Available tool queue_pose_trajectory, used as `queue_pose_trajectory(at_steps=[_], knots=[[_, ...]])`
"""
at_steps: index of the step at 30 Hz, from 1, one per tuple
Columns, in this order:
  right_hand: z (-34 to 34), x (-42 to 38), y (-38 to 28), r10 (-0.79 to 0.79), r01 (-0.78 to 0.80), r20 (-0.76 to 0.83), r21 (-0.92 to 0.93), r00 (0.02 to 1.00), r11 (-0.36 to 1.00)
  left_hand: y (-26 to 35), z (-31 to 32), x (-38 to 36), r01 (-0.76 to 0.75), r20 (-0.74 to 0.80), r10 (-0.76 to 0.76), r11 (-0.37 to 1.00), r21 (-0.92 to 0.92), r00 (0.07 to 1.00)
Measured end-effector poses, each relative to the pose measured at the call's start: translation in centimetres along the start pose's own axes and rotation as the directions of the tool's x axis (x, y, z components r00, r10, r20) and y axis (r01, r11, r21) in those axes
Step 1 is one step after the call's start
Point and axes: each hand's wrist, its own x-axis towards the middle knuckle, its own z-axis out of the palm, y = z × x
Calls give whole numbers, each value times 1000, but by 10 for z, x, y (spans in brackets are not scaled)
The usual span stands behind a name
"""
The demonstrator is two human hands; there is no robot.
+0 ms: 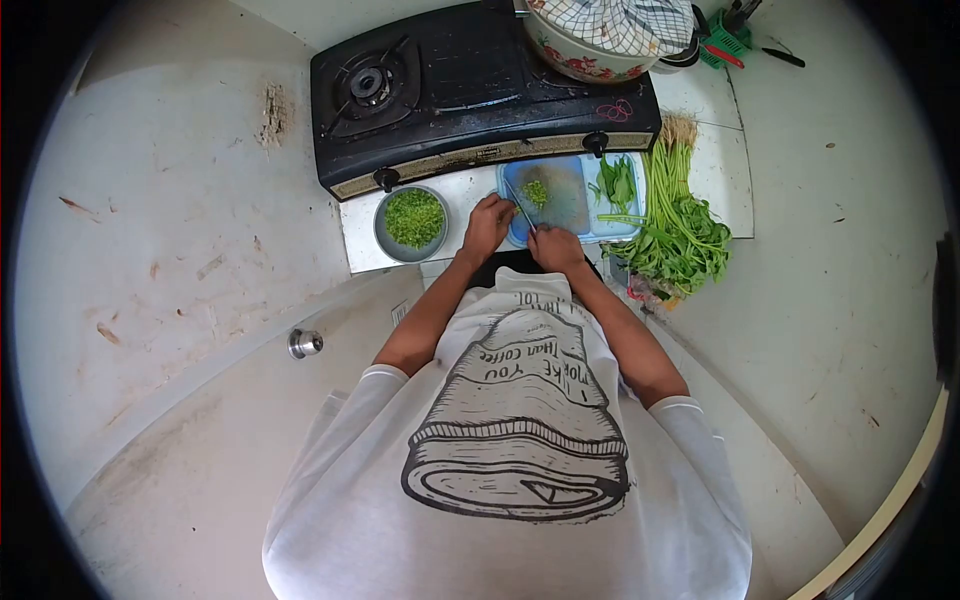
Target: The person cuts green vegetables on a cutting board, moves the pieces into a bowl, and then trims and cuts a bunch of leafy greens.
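My right hand (pixel 556 247) is wrapped round the handle of a knife (pixel 519 203), its thin blade slanting up and left across a blue cutting board (pixel 568 205). Beside the blade, my left hand (pixel 489 224) rests at the board's left edge with its fingers drawn together. What those fingers hold, if anything, is too small to make out. A small heap of chopped greens (pixel 535 193) lies on the board just right of the blade. Left of my hands stands a grey bowl (pixel 381 236) full of finely chopped greens (pixel 413 218).
Loose leaves (pixel 614 184) lie on the tray's right part. A big bunch of leafy greens (pixel 690 238) with roots sits further right. Behind the board is a black gas stove (pixel 470 90) carrying a cloth-covered pot (pixel 600 68). A green basket (pixel 727 40) holds utensils at the back right.
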Motion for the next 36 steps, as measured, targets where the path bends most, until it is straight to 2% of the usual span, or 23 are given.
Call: queue_pose_trajectory(at_steps=[3, 12, 15, 21, 27, 36], knots=[[3, 7, -1, -5, 5, -1, 54, 1000, 999, -1, 1, 0, -37, -18, 38, 999, 2, 999], [1, -10, 4, 41, -41, 10, -5, 999, 999, 0, 4, -1, -3, -37, 1, 999, -39, 999], [-2, -7, 3, 25, -26, 33, 43, 999, 999, 1, 4, -1, -22, -38, 21, 999, -28, 999], [-3, 7, 1, 26, -25, -43, 26, 999, 999, 2, 4, -3, -19, -32, 19, 1000, 5, 999], [-2, 0, 5, -37, 38, -48, 22, 998, 999, 2, 7, -2, -33, -24, 34, 999, 37, 999], [3, -7, 4, -45, 46, -79, 12, 996, 999, 7, 8, -2, -17, -34, 18, 999, 29, 999]])
